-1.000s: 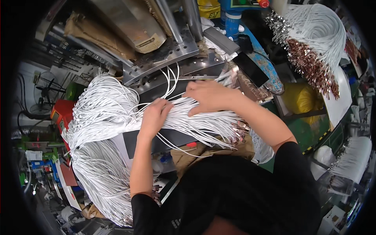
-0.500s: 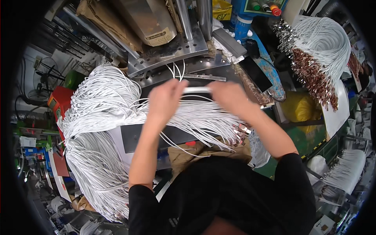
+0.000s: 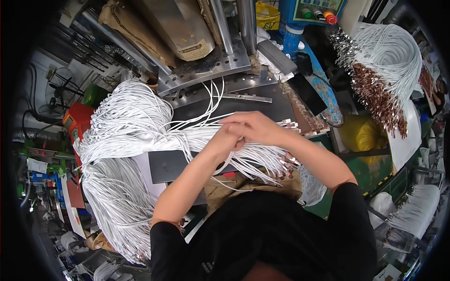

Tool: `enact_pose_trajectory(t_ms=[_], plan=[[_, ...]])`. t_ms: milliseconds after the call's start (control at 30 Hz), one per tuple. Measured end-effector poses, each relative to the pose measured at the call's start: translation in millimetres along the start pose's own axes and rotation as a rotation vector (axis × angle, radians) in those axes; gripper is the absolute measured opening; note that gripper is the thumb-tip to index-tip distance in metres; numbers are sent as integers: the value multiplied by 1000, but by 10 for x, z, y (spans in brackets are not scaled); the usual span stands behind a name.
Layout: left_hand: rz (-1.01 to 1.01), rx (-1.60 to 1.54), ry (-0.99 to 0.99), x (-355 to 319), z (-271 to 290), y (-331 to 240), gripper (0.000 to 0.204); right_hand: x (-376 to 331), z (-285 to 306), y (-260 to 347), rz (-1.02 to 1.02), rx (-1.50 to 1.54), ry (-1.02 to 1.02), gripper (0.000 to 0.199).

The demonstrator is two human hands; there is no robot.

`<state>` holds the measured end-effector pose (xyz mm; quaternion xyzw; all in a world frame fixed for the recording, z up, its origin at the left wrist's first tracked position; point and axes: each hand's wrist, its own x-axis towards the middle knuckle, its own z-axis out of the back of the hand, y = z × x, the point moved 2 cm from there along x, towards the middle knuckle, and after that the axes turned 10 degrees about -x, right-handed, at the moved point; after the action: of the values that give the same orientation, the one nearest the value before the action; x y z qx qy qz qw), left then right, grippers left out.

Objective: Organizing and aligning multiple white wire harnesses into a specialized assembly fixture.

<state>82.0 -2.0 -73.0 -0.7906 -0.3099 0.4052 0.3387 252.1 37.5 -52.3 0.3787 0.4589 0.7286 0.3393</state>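
Dozens of white cables [image 3: 194, 139] lie in a thick bundle across the middle of the dark surface [image 3: 274, 109], fanning out toward the right, where their metal-tipped ends [image 3: 287, 164] gather. Over this bundle, the left hand [image 3: 228, 142] and the right hand [image 3: 253, 127] are together and overlapping, the left with its fingers curled, the right reaching across it from the right with its fingers on top; whether either one grips a cable between them cannot be told. One white strand loops down just on the near side of the left hand. A few loose strands [image 3: 214, 97] curve from the bundle to the far side, passing beneath a perforated metal plate [image 3: 206, 70]; right of them lies a narrow metal strip [image 3: 247, 98]. On the left, the cables join a large looped pile [image 3: 133, 105], and a second mass [image 3: 119, 201] spreads toward the near side. A dark flat panel [image 3: 165, 165] shows under the bundle's near edge. To the far right of the hands, a black rectangular slab [image 3: 307, 95] rests beside a worn blue metal part [image 3: 329, 93]. Farther right, a coiled hank [image 3: 391, 51] of white cables has coppery ends [image 3: 377, 91], with a yellow bag [image 3: 360, 133] below it.
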Motion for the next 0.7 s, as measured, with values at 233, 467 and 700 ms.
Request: enact_pose_trajectory(t_ms=[233, 467, 700], plan=[[-124, -254, -181, 279, -1, -526, 29, 33, 393, -332, 170, -1029, -173, 32], [-110, -121, -207, 533, 206, -260, 33, 192, 368, -522, -203, -516, -179, 30], [-31, 139, -173, 588, 189, -262, 30, 240, 394, -617, -562, -24, -157, 34]])
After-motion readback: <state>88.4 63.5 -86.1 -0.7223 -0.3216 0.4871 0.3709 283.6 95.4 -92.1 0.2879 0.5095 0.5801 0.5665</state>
